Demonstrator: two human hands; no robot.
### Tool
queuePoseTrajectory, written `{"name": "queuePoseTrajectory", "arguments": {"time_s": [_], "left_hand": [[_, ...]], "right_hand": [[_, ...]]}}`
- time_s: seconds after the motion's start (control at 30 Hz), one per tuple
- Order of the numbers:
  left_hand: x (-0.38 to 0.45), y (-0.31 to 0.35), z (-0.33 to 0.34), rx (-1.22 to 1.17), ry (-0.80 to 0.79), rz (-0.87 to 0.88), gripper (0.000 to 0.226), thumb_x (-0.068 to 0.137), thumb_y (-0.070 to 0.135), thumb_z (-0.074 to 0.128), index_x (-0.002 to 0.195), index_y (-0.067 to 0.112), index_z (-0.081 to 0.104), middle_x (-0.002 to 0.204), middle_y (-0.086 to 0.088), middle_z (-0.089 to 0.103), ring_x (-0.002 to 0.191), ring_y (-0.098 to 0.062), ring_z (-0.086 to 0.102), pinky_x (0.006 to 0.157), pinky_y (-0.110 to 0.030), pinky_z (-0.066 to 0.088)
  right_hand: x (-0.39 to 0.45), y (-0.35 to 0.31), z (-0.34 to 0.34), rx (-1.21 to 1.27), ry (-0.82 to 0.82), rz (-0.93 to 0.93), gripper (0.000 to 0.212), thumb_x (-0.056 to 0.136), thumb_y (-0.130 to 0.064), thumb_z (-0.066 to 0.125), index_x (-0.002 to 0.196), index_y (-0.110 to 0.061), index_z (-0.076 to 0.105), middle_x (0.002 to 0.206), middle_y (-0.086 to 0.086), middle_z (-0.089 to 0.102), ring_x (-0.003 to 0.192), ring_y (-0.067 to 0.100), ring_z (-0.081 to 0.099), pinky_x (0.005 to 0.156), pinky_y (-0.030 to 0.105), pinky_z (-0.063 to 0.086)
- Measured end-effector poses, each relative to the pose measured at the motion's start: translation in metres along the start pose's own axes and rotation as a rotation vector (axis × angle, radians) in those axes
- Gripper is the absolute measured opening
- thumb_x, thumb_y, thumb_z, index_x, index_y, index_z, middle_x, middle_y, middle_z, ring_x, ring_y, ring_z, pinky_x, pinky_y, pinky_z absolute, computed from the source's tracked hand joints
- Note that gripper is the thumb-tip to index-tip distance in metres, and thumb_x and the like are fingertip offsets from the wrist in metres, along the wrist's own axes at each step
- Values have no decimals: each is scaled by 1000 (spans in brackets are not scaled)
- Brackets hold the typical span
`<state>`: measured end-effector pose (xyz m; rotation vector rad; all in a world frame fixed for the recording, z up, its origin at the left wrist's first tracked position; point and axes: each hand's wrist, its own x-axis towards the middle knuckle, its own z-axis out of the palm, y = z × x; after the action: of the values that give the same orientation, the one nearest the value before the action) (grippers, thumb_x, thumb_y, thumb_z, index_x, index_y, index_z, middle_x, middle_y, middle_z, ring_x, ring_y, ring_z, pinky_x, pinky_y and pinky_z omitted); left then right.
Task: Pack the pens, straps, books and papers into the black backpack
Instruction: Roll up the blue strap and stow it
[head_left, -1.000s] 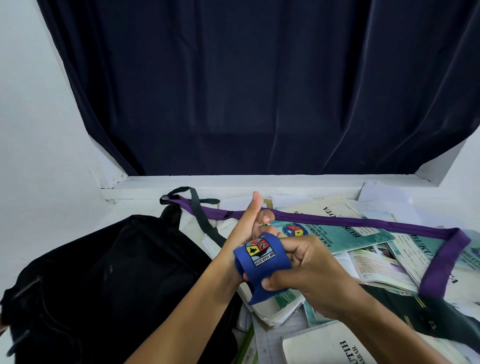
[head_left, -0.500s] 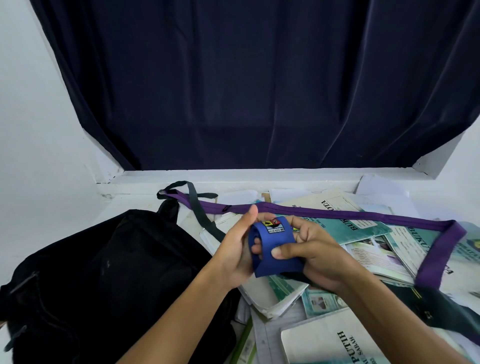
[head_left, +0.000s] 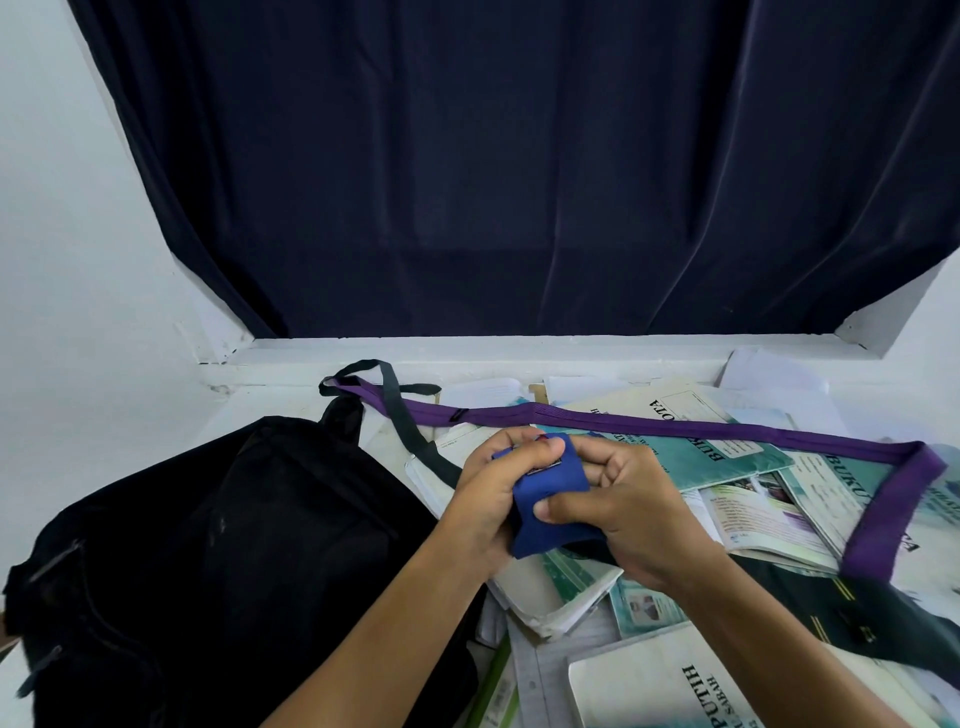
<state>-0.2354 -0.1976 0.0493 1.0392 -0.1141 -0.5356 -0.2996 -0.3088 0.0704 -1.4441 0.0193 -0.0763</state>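
A: Blue strap (head_left: 550, 499) first. Where is it sitting?

B: You're holding it between both hands, above the pile of books (head_left: 727, 467), just right of the black backpack (head_left: 208, 545). A second ago it was wrapping around your left wrist with the badge facing the camera; now it's bunching into a tight fold and the badge is mostly hiding.

A: Hand states?

B: Your left hand (head_left: 493, 499) is curling around the fold's left side, fingertips over the top edge. Your right hand (head_left: 618, 514) is pinching the right side, thumb pressing on the front. Neither is slack.

A: So what does that mean for the task?

B: I'm judging you're finishing the folding, so this strap is getting ready to go into the bag. It isn't in yet. I can't tell whether the backpack's opening is unzipped; it's too dark.

A: Anything else still out?

B: The purple strap (head_left: 675, 426) is running across the books, bending down at the right. A thin black strap (head_left: 410, 426) is lying near the bag's top. Papers (head_left: 779, 374) are spreading over the white counter (head_left: 291, 395), and a white book (head_left: 660, 686) is sitting near you. Can't pick out any pens.
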Motion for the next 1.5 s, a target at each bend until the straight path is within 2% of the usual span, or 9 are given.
{"name": "queuePoseTrajectory", "arguments": {"time_s": [0.2,0.33,0.53,0.73,0.87,1.03,1.23,1.37,1.5], "left_hand": [[1,2,-1,-38,1,-16,12,84,1,65,86,7,54,66,-10,63,56,-20,62,51,-26,52],[-2,4,-2,-33,-42,-27,32,70,3,75,98,4,60,77,-15,66,63,-24,65,57,-28,55],[-3,4,4,-51,-21,-7,22,71,9,70,90,4,60,72,-13,61,58,-21,62,53,-26,52],[-2,6,5,-53,44,37,20,79,5,69,98,0,62,75,-15,65,62,-23,64,55,-27,54],[-2,5,6,-67,74,41,11,85,2,65,94,0,59,65,-8,61,54,-17,60,48,-22,48],[-4,4,7,-81,24,24,15,78,4,67,89,-1,59,67,-11,62,55,-19,62,49,-24,50],[-3,6,5,-64,2,56,36,63,10,76,92,1,58,74,-12,62,61,-20,62,54,-24,52],[-4,7,1,-39,-7,30,33,65,15,76,90,3,58,77,-14,62,63,-23,62,55,-26,52],[-4,6,-6,-25,8,-55,29,75,22,74,94,4,60,91,-19,61,70,-29,64,60,-32,54]], "right_hand": [[-2,-1,4,-195,62,-45,41,64,4,74,101,-7,63,83,19,73,75,30,68,78,50,56],[-1,0,3,-232,65,1,45,73,17,70,108,-7,55,83,17,74,75,31,69,81,54,55],[-1,-6,-2,-51,-6,26,46,62,14,73,104,-5,64,84,24,73,71,31,67,72,44,56],[-1,0,5,-206,77,-180,42,72,22,65,98,-10,71,85,11,75,77,26,70,75,40,58],[-3,-3,9,-268,115,-218,48,71,24,64,90,-20,70,77,-2,73,58,5,64,55,18,52],[-3,-2,8,-291,119,-249,44,70,21,65,93,-15,73,86,7,73,81,30,70,71,39,60],[-5,-6,8,-228,123,-213,50,67,21,70,94,-21,71,86,1,76,81,16,73,71,24,58],[-1,-6,4,-107,103,-136,48,67,23,71,102,-9,63,82,11,75,70,22,72,61,28,57],[2,-2,3,-68,119,-74,60,57,13,82,106,-11,58,95,18,69,72,29,72,62,38,57]]}}
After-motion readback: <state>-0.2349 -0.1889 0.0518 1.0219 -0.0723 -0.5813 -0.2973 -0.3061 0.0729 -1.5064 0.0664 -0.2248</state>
